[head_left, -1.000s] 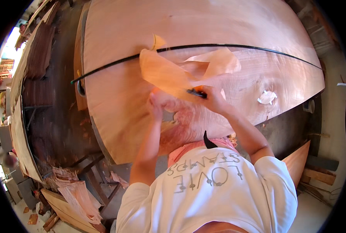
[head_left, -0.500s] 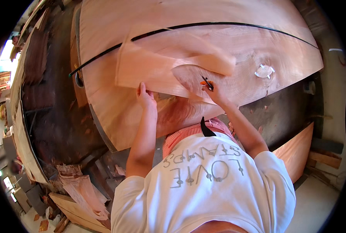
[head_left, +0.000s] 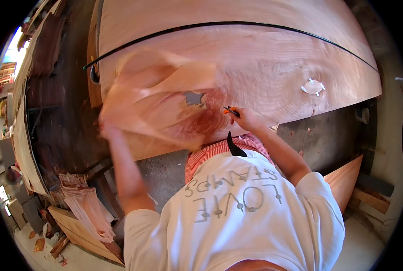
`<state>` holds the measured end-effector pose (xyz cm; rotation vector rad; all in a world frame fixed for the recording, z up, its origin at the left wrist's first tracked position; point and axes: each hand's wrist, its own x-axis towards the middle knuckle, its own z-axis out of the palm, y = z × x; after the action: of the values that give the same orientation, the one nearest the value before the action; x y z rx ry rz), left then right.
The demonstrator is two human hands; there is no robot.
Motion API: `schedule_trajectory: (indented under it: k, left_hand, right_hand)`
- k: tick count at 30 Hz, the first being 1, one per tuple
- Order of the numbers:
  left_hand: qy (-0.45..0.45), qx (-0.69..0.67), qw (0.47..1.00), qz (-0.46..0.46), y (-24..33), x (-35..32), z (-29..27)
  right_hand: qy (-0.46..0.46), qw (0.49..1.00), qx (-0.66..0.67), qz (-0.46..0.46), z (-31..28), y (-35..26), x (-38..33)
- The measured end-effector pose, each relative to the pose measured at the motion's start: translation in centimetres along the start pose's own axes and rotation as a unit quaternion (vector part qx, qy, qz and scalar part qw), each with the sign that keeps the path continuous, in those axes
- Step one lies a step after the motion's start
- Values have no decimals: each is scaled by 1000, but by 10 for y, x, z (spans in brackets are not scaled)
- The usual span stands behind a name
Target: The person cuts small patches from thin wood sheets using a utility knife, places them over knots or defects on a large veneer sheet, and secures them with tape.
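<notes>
My left hand point(head_left: 107, 128), smeared by motion, grips the near left edge of a loose piece of thin wood veneer point(head_left: 174, 74). The piece is blurred and lifted above a large pale veneer sheet point(head_left: 274, 63). In that sheet a ragged hole point(head_left: 194, 98) shows grey beneath, within a patch of reddish swirled grain. Just right of this patch, my right hand point(head_left: 246, 120) is closed around a slim black-and-orange tool point(head_left: 231, 111), perhaps a knife. Its tip points left, above the sheet.
A long black strip point(head_left: 237, 22) lies across the sheet beyond my hands. Toward the right, white tape surrounds an oval patch point(head_left: 313, 87). Dark stacked veneer point(head_left: 43, 90) stands at left, with torn pinkish veneer point(head_left: 86, 207) below it. A wooden board point(head_left: 344, 178) leans at lower right.
My left hand has swung left and nearer to me, taking the loose veneer piece along and uncovering the ragged hole. My right hand has shifted slightly left and nearer, still with the tool.
</notes>
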<state>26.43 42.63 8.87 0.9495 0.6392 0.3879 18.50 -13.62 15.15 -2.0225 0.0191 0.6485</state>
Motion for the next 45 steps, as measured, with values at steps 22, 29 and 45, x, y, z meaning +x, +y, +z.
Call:
schedule_trajectory:
  k: [22,29,45]
  left_hand:
    - [-450,621,564,307,-49,-188,203]
    - [-453,589,501,443,-177,-209,152]
    - [-392,646,536,377,-179,-171,149]
  right_hand:
    - [20,892,437,110,10,46,41]
    - [142,869,410,237,26,55,61]
    - [325,944,1,62,44,79,75]
